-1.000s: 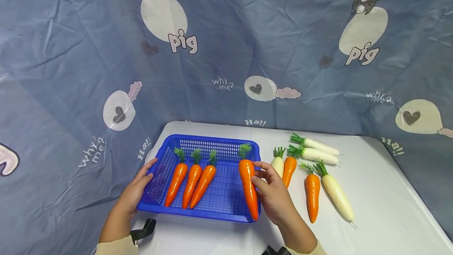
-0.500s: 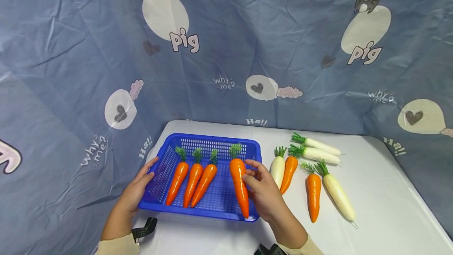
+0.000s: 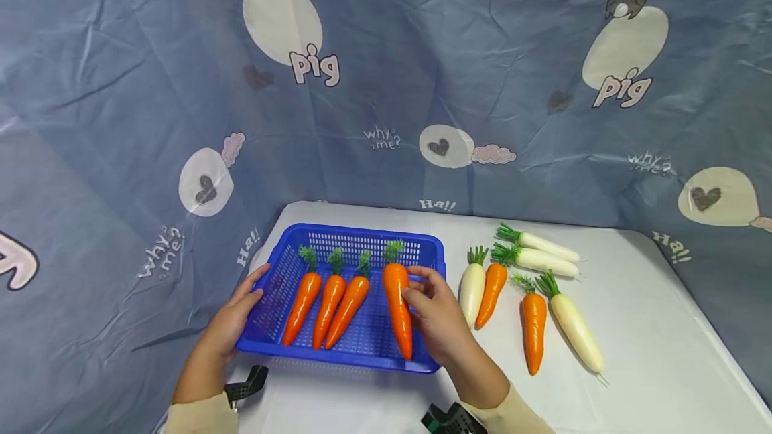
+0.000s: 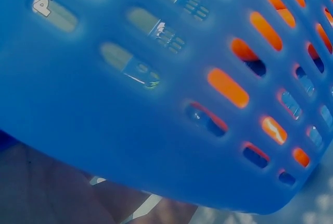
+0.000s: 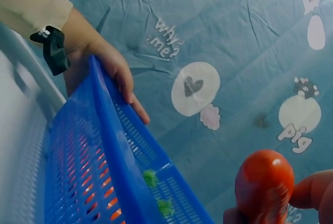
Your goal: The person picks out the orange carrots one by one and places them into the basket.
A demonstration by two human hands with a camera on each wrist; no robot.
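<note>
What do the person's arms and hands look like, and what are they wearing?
The left hand and right hand are bare, with no gloves. There's a cream left sleeve and a matching right sleeve. A black gadget sits near each cuff.

At lower centre, the blue plastic basket (image 3: 338, 357) has room between three carrots (image 3: 329, 305) and a held carrot (image 3: 397, 297); the right hand (image 3: 439, 320) obstructs its right side.

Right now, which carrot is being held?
The rightmost carrot of the four at the blue basket, gripped by the right hand; the other five carrots lie untouched.
</note>
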